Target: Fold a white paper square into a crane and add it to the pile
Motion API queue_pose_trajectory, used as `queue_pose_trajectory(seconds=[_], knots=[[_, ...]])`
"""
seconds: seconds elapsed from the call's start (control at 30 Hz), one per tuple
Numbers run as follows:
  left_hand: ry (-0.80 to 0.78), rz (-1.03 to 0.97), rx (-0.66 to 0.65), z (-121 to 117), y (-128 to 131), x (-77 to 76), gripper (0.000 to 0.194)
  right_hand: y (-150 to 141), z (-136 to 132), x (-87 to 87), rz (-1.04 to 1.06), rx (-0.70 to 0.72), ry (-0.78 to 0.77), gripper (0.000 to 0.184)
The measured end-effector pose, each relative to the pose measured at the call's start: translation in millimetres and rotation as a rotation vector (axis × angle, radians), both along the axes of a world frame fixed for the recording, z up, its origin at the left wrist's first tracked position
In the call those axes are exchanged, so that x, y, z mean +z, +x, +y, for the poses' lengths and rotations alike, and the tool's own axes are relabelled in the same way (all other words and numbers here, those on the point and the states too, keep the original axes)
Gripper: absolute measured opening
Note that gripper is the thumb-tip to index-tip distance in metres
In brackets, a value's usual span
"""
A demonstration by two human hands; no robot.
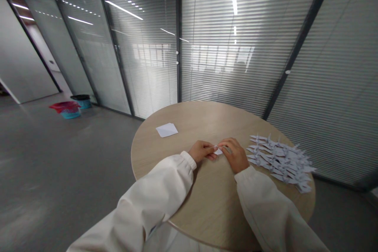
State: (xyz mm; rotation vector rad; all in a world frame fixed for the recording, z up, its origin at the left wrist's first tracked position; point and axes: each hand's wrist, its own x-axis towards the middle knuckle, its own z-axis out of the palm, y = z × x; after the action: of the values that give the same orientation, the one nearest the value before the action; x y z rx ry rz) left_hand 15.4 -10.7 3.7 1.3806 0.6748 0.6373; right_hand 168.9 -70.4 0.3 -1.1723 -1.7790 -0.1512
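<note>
In the head view, the left hand (pixel 203 151) and right hand (pixel 235 153) pinched a small white paper (pixel 218 152) over the round table (pixel 206 199), well inside its rim, with room toward the near edge, flat sheets (pixel 167 130) farther left and folded papers (pixel 280 161) crowding the right edge.

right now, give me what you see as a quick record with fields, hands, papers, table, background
left hand: pinching a small white paper
right hand: fingers on the same paper, opposite side
table: rounded, pale wood look
flat paper: white, lying beyond the left hand, further left
folded papers: white, pointed, bunched right of the right hand, too overlapped to count
floor: red-lined bin and black-lined bin, far left
wall: glass panels, blinds
</note>
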Motion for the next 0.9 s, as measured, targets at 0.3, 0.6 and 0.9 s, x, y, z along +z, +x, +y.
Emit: queue_pose_trajectory(seconds=[0.3,0.6,0.9], knots=[[-0.137,-0.134,-0.021,5.8,-2.1,-6.1,0.038,2.6,-0.5,-0.4,0.012,0.068,-0.013,0.019],[-0.216,-0.214,-0.001,4.8,-2.4,-6.1,0.039,4.2,-0.9,-1.6,-0.028,0.127,0.002,0.025],[-0.226,-0.259,0.036,6.0,-2.0,-10.3,0.034,2.1,-2.8,0.3,-0.131,0.176,0.071,0.029]])
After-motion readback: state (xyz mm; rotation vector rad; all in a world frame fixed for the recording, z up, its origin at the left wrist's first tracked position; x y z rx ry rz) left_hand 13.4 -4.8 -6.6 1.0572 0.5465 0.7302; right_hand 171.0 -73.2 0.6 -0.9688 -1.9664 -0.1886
